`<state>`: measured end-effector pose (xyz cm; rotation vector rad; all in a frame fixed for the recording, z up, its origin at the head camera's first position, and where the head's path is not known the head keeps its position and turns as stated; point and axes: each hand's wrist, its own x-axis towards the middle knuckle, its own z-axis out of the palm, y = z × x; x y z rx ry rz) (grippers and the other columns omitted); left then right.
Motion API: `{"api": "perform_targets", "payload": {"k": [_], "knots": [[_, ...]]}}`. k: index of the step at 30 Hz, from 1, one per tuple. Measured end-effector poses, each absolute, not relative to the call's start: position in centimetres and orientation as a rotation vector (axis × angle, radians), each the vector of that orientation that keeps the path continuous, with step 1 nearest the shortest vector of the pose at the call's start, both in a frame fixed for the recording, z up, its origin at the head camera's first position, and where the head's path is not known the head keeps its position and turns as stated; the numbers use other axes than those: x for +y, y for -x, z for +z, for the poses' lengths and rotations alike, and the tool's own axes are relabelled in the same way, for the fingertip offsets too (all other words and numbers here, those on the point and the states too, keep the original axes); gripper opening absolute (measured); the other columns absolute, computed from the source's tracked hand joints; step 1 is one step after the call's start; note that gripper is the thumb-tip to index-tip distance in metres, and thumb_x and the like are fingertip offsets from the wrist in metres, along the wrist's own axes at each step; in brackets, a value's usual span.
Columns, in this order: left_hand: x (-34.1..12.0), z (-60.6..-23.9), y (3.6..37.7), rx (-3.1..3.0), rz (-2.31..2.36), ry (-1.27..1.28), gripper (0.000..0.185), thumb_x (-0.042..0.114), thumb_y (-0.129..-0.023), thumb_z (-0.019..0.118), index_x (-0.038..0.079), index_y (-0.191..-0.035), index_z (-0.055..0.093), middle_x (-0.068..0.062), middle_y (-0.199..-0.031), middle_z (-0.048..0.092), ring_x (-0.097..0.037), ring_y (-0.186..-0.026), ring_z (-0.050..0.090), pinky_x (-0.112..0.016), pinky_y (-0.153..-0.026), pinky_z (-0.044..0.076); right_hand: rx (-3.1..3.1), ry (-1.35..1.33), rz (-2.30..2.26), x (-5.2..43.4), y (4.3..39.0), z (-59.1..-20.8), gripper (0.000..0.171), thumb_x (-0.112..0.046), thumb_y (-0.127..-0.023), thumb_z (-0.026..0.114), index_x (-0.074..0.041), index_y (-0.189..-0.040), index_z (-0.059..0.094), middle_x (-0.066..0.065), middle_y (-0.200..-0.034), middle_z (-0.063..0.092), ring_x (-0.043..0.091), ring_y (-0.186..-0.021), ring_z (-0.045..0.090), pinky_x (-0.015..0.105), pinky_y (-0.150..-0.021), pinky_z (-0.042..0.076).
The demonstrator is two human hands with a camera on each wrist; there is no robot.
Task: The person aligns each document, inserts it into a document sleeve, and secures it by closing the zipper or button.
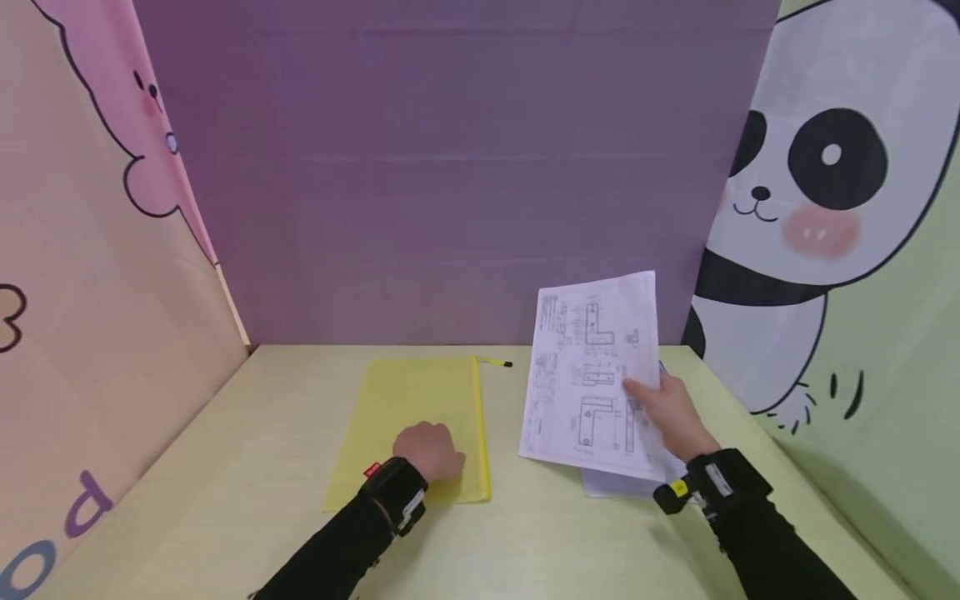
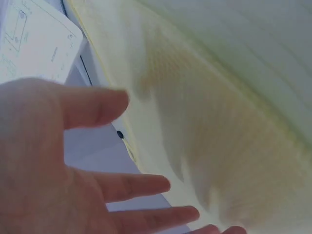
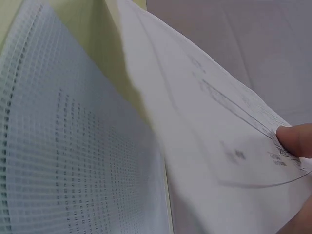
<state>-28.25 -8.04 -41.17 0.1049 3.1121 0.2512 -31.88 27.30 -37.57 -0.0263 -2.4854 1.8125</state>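
Observation:
A yellow mesh zip pouch (image 1: pixel 420 392) lies flat on the table, left of the middle. My left hand (image 1: pixel 430 451) is over its lower part. In the left wrist view that hand (image 2: pixel 58 151) has its fingers apart and fairly straight, with nothing gripped; whether it touches the pouch (image 2: pixel 243 146) I cannot tell. On the right, my right hand (image 1: pixel 671 412) holds printed paper (image 1: pixel 566 358) with technical drawings, tilted up off the table, thumb on its front. Partly hidden beneath the paper is a pale bluish mesh pouch (image 3: pixel 73 126), with rows of print showing through.
The pale wooden table (image 1: pixel 225 492) ends at a purple backdrop (image 1: pixel 465 183). Printed cartoon panels stand on both sides, a panda (image 1: pixel 862 242) on the right. The yellow pouch's zip pull (image 1: pixel 497 362) sticks out from its upper right corner.

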Motion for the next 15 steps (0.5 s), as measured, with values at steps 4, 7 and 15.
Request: {"api": "perform_targets", "payload": {"k": [4,7,15], "knots": [[-7.0,-41.1,28.2,3.116,0.316,-0.066,0.051,0.050,-0.094,0.063,0.008,-0.065,0.056,-0.005,-0.061,0.047,-0.021,-0.058,0.049,-0.031,-0.053,0.037,-2.494,0.027,1.820,27.2,31.9,-37.7,0.055,-0.031,-0.108,0.051,-0.010,-0.157,0.036,0.024,-0.135,0.061,0.024,-0.095,0.073,0.035,-0.077,0.060],[-6.1,-41.0,28.0,3.114,0.269,-0.031,0.060,0.060,-0.093,0.061,0.008,-0.064,0.056,-0.004,-0.060,0.043,-0.021,-0.058,0.048,-0.031,-0.054,0.035,-2.498,0.042,1.823,27.0,32.0,-37.8,0.055,-0.031,-0.108,0.052,-0.009,-0.156,0.037,0.023,-0.134,0.062,0.024,-0.095,0.073,0.034,-0.077,0.061],[-4.8,-40.9,28.3,3.065,0.235,-0.015,0.062,0.066,-0.088,0.062,0.011,-0.061,0.054,-0.002,-0.060,0.045,-0.019,-0.057,0.048,-0.029,-0.051,0.036,-2.502,0.064,1.864,26.8,31.8,-37.8,0.056,-0.033,-0.107,0.052,-0.008,-0.155,0.038,0.022,-0.129,0.064,0.026,-0.093,0.074,0.036,-0.076,0.061]]}}
